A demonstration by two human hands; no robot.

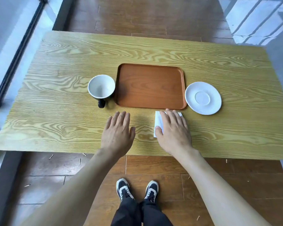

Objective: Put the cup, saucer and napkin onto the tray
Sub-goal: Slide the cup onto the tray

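A brown rectangular tray (150, 86) lies in the middle of the wooden table, with nothing on it. A dark cup (101, 88) with a white inside stands upright just left of the tray, its handle towards me. A white saucer (202, 98) rests on the table right of the tray. A white folded napkin (158, 122) lies below the tray's front edge, mostly covered by my right hand (174, 129), which lies flat on it with fingers spread. My left hand (118, 132) hovers open over bare table, below the cup and tray.
The light wooden table (64, 70) ends at a front edge near my wrists. Wooden floor, my shoes and small scraps show below it. A window frame runs along the left side.
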